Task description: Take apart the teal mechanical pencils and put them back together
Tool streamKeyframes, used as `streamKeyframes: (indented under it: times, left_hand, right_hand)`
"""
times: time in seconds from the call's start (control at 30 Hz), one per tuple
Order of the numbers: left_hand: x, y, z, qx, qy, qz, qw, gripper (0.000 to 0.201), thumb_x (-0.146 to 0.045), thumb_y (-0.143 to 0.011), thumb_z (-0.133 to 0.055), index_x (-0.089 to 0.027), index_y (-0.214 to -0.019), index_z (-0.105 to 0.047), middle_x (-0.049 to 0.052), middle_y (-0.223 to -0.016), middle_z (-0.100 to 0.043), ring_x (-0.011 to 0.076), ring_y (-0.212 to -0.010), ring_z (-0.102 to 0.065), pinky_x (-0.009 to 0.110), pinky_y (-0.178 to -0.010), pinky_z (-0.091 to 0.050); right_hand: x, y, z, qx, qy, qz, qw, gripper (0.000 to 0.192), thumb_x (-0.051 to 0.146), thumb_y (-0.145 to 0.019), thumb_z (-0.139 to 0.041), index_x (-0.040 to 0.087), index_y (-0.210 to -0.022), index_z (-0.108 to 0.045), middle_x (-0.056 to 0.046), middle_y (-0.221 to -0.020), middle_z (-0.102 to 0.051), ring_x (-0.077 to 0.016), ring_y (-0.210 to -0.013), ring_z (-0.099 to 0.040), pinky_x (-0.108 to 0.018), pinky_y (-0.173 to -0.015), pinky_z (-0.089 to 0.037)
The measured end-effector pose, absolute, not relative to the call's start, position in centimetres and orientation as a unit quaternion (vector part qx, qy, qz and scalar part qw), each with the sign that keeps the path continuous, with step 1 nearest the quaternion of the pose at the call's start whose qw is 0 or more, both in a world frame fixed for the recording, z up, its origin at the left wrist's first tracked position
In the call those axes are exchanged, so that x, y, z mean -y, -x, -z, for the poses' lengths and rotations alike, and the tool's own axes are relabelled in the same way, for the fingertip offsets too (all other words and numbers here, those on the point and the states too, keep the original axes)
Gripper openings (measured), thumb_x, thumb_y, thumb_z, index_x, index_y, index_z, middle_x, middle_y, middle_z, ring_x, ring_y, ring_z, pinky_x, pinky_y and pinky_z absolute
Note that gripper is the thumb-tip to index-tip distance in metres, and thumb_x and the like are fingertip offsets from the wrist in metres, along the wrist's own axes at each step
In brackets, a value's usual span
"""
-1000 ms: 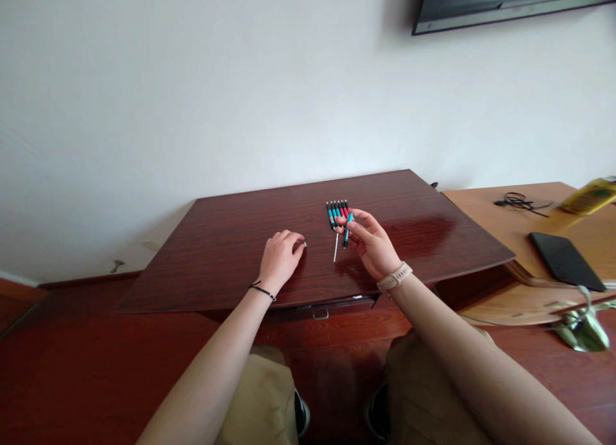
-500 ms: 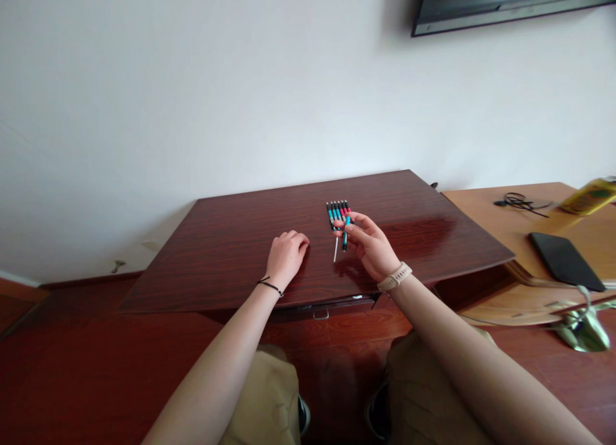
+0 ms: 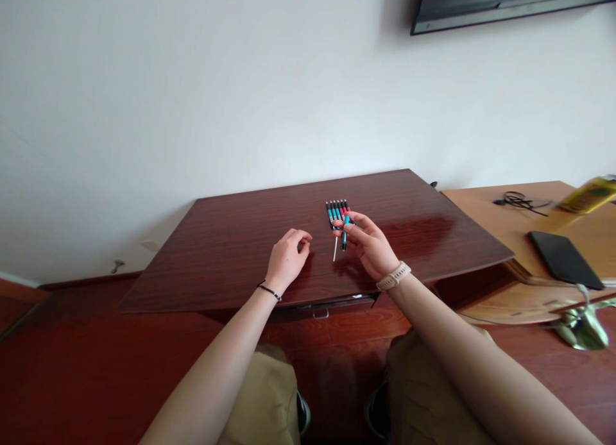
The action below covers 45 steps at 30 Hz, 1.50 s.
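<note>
Dark red-brown wooden table (image 3: 231, 252) against a white wall (image 3: 192, 99), light wooden desk (image 3: 510, 227) to its right bearing a black tablet (image 3: 564, 259). Right hand (image 3: 369, 243), fingers pinched on one teal pen (image 3: 344, 232), beside the row of teal and red pens (image 3: 337, 210) lying on the table. Left hand (image 3: 287, 258), loosely curled, holding nothing, above the tabletop; thin white stick (image 3: 335, 249) between the hands.
</note>
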<state>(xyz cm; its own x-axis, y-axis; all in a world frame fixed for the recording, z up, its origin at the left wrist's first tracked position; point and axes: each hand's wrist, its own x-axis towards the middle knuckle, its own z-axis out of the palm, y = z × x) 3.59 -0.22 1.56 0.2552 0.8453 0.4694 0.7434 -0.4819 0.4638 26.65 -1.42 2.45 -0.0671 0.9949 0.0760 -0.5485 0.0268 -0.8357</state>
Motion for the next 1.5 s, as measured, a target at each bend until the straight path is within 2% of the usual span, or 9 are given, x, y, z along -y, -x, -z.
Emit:
streamKeyframes:
  times: [0.3,0.53,0.67,0.83,1.23,1.5]
  left_hand:
    - [0.1,-3.9,-1.6,-0.456,-0.775,-0.415,0.138,0.019,-0.012,-0.1,-0.056,-0.022,-0.105,-0.071,0.006,-0.108,-0.072,0.018,-0.094,-0.072,0.034,-0.089,-0.063]
    - [0.3,-3.9,-1.9,-0.435,-0.775,-0.44,0.126,0.022,-0.011,-0.1,-0.058,-0.023,-0.114,-0.071,0.005,-0.108,-0.07,0.0172,-0.096,-0.071,0.031,-0.087,-0.062]
    - [0.4,-4.0,-2.0,-0.429,-0.774,-0.449,0.123,0.023,-0.012,-0.1,-0.06,-0.022,-0.117,-0.072,0.005,-0.107,-0.071,0.0171,-0.095,-0.071,0.03,-0.085,-0.062]
    - [0.7,-4.3,-2.5,-0.423,-0.777,-0.451,0.118,0.021,-0.014,-0.103,-0.06,-0.023,-0.118,-0.072,0.005,-0.11,-0.073,0.017,-0.097,-0.073,0.03,-0.086,-0.062]
    - [1.7,-5.1,-3.6,-0.395,-0.782,-0.461,0.141,0.015,-0.022,-0.105,-0.063,-0.022,-0.116,-0.072,0.006,-0.112,-0.078,0.0173,-0.096,-0.076,0.032,-0.09,-0.062]
    - [1.6,-4.9,-3.3,-0.404,-0.78,-0.462,0.124,0.02,-0.017,-0.104,-0.063,-0.022,-0.122,-0.071,0.006,-0.114,-0.079,0.0171,-0.098,-0.077,0.032,-0.092,-0.063]
  right_hand:
    - [1.7,-26.4,-2.4,0.384,0.307,-0.636,0.595,0.044,0.039,-0.082,-0.091,0.028,-0.118,-0.069,-0.004,-0.118,-0.083,-0.0194,-0.097,-0.08,-0.03,-0.084,-0.059]
    - [1.9,-26.3,-2.0,0.454,0.325,-0.626,0.544,0.042,0.042,-0.087,-0.085,0.026,-0.124,-0.073,-0.007,-0.118,-0.083,-0.0169,-0.087,-0.076,-0.029,-0.079,-0.057]
    - [1.9,-26.0,-1.7,0.508,0.325,-0.607,0.518,0.044,0.043,-0.088,-0.083,0.024,-0.126,-0.071,-0.008,-0.114,-0.083,-0.0172,-0.083,-0.075,-0.032,-0.081,-0.058]
    - [2.0,-25.4,-1.5,0.54,0.323,-0.598,0.497,0.042,0.046,-0.087,-0.084,0.024,-0.119,-0.067,-0.007,-0.107,-0.083,-0.0168,-0.078,-0.074,-0.033,-0.08,-0.059]
    - [1.7,-25.3,-1.1,0.581,0.318,-0.577,0.478,0.039,0.049,-0.09,-0.081,0.022,-0.117,-0.069,-0.006,-0.102,-0.082,-0.0174,-0.08,-0.077,-0.032,-0.081,-0.061]
    - [1.8,-25.3,-1.1,0.582,0.31,-0.584,0.474,0.04,0.046,-0.091,-0.081,0.023,-0.121,-0.068,-0.007,-0.106,-0.082,-0.0176,-0.082,-0.077,-0.033,-0.083,-0.061]
